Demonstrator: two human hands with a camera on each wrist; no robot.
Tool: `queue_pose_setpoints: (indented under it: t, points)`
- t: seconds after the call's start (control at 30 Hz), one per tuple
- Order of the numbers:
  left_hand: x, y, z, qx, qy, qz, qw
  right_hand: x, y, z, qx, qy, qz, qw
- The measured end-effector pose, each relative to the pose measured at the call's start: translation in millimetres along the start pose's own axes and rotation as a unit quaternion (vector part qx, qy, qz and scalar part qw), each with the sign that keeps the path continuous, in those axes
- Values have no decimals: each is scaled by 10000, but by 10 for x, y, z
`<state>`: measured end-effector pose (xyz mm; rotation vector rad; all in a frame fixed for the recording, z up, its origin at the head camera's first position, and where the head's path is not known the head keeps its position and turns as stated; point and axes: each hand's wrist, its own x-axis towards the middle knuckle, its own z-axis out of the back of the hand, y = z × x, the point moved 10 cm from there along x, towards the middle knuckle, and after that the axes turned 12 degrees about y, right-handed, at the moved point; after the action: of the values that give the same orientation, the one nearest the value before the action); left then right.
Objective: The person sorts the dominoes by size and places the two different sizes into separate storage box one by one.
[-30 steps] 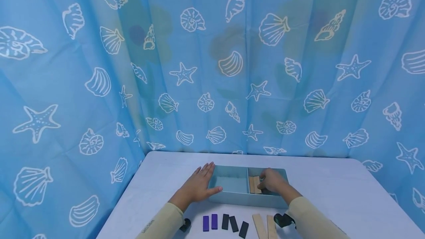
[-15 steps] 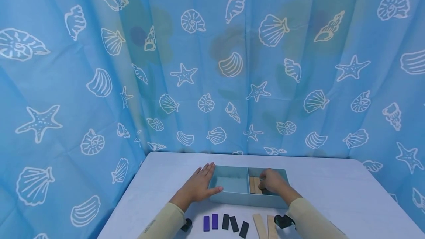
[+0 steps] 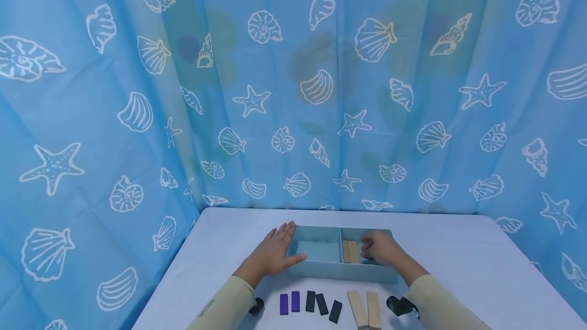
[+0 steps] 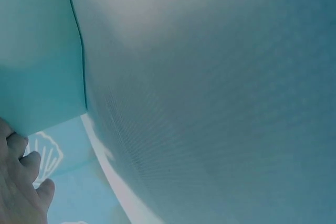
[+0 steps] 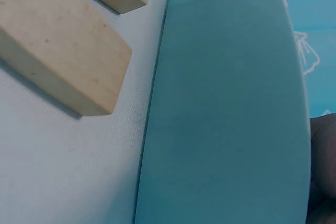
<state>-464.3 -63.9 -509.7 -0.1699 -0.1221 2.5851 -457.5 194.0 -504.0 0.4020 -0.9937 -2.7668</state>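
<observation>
A pale blue-green box [image 3: 344, 272] with a divider making two compartments stands on the white table. My left hand [image 3: 270, 252] rests against its left end, fingers straight and thumb over the front rim. In the left wrist view, fingers [image 4: 31, 166] show beside the box wall [image 4: 42, 77]. Two wooden blocks lie side by side against the divider in the right compartment, a left block [image 3: 346, 251] and a right block [image 3: 353, 251]. My right hand [image 3: 382, 248] is over that compartment, its fingers loosely bent and a small gap from the blocks, with nothing visible between them.
In front of the box lie two purple blocks [image 3: 284, 304], several black blocks [image 3: 310, 301] and two longer wooden blocks [image 3: 357, 309]. The right wrist view shows wooden blocks [image 5: 63, 45] close beside the box's front wall [image 5: 226, 103]. A shell-patterned curtain [image 3: 284, 90] hangs behind the table.
My right hand has let go of the right wooden block in the box and moved slightly right, away from it. My left hand has stayed at the box's left end.
</observation>
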Motion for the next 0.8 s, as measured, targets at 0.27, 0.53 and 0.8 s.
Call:
queue_pose_setpoints:
  t: [0.27, 0.53, 0.8]
  points:
    - [2, -13, 10, 40, -24, -37, 10000, -234, 75, 98, 406, -196, 322, 9985]
    - [2, -20, -6, 31, 23, 10, 10000, -507, 62, 122, 1500, -303, 275, 9878]
    - [-26, -23, 5, -54, -15, 11, 10000, -685, -51, 57, 2241, -114, 132, 9744]
